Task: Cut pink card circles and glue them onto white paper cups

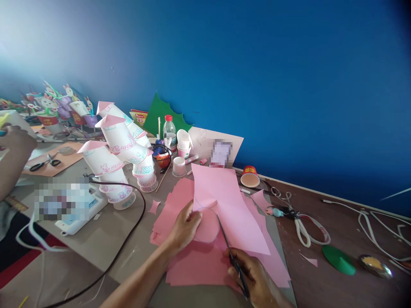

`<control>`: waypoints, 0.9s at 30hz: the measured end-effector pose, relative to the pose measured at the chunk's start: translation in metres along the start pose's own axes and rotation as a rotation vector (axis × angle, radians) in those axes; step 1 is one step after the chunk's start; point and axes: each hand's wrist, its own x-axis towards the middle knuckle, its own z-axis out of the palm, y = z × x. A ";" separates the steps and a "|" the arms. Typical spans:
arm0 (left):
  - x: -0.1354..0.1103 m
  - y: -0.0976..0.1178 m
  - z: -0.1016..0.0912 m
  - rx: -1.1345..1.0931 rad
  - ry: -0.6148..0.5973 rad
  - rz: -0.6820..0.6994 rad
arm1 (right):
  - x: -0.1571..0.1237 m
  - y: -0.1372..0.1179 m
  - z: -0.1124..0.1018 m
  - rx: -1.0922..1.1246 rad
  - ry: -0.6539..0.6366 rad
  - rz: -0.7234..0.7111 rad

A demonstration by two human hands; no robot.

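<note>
A sheet of pink paper point(231, 201) is pinched at its left edge by my left hand point(186, 224), thumb on top. A pencil-like circle outline is drawn on it, and the round part point(207, 226) is partly cut free. My right hand point(252, 276) is wrapped round the dark handles of scissors point(228, 243). The blades point up and away, touching the paper at the right side of the outline. Under the held sheet lies a stack of pink paper point(192, 267).
Towers of decorated paper cups point(114, 169) stand left of the paper. A black cable point(138, 218) curves past a white power strip point(81, 211). At right lie a green paper cone point(338, 259) and white cords point(369, 233). Another person's hand point(16, 145) is at far left.
</note>
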 end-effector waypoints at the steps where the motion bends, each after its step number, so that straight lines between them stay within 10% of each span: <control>1: 0.000 0.000 0.000 0.004 -0.003 0.000 | 0.000 0.001 0.000 0.000 0.004 0.001; 27: 0.002 0.002 0.000 0.045 0.040 0.081 | -0.001 -0.007 -0.006 0.297 -0.061 0.074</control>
